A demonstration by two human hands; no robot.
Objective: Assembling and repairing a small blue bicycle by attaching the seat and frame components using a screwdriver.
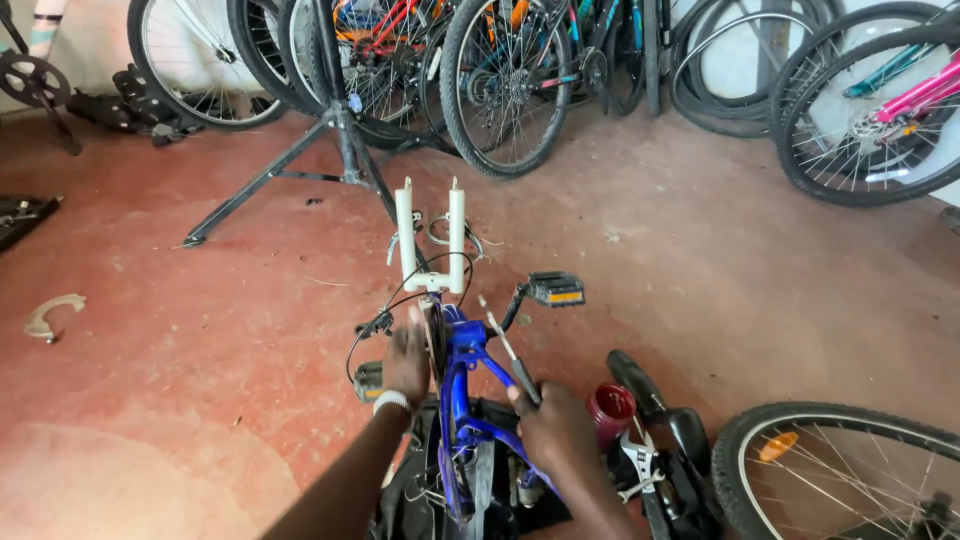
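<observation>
The left hand (407, 360) lies flat against the frame (462, 385) to steady it, while the right hand (556, 428), at four o'clock, has its fingers closed on a tool (507, 345).

No signs or screens in view, and no labels clear enough to tell. Only package-like thing: a small round dark-red tub (611, 408), open top, standing on the floor just right of the right hand (556, 432), w/ black tools lying beside it. Any markings on it too small to make out.
</observation>
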